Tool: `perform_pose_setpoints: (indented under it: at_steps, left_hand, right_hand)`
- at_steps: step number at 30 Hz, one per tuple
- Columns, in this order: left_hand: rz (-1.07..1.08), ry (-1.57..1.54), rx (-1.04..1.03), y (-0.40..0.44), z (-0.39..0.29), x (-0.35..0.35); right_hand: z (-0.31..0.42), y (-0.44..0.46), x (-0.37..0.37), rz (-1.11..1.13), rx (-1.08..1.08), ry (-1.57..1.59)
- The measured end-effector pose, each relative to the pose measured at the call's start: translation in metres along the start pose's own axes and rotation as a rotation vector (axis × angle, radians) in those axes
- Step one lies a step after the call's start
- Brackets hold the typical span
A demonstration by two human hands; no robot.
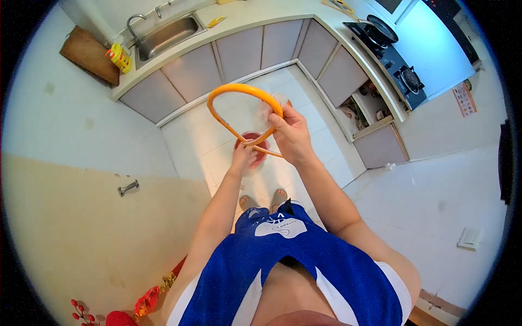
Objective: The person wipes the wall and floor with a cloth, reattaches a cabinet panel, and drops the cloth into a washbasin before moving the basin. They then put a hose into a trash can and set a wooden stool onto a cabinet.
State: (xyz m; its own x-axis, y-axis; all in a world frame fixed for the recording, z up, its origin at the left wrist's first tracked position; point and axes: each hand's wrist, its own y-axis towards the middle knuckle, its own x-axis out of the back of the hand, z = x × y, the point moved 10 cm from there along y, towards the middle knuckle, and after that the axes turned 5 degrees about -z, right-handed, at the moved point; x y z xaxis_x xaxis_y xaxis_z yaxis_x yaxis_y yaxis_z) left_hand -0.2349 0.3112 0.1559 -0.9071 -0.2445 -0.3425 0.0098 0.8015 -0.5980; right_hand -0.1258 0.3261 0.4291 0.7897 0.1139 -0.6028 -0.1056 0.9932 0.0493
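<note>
An orange hose (239, 87) is bent into a large loop in front of me. My right hand (292, 135) is closed round the loop's right side, with thumb and fingers gripping it. Beside those fingers is a pale, blurry wad (266, 110), perhaps a cloth or suds; I cannot tell which. Lower down, my left hand (244, 158) grips the hose where the loop crosses itself. A free length runs from there to the right, below my right hand. Behind my left hand, a reddish bucket (261, 156) stands on the floor, partly hidden.
A counter (239, 31) with a steel sink (169, 39) curves along the far wall. To the right is a gas stove (389, 62) bearing a black pan (382, 29). A yellow bottle (119, 58) and wooden board (89, 56) stand left. Below the stove, a cabinet compartment (365, 111) is exposed.
</note>
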Motion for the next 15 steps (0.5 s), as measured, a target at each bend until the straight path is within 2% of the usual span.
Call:
perform_pose_setpoints:
  at_steps: [2,4,5,6,8,13,15]
  left_hand:
    - [0.077,-0.041,0.019,-0.028,-0.003,-0.025]
    - [0.157,-0.262,0.135,-0.036,0.010,-0.047]
    - [0.288,-0.416,0.198,-0.019,0.035,-0.049]
    - [0.309,-0.415,0.211,-0.029,0.034,-0.064]
    - [0.292,-0.526,0.080,-0.059,-0.006,-0.080]
    - [0.390,-0.691,0.039,-0.065,-0.017,-0.093]
    - [0.605,-0.823,-0.079,-0.078,-0.042,-0.102]
  right_hand:
    - [-0.009,0.002,0.009,-0.053,-0.029,0.064]
    - [-0.022,0.005,0.023,-0.105,-0.001,0.038]
    - [-0.027,0.006,0.035,-0.149,0.012,0.017]
    - [-0.030,0.005,0.044,-0.164,0.024,0.003]
    - [-0.041,0.004,0.056,-0.207,0.027,0.046]
    - [-0.051,-0.007,0.073,-0.322,0.009,0.146]
    - [-0.049,-0.013,0.083,-0.440,-0.002,-0.011]
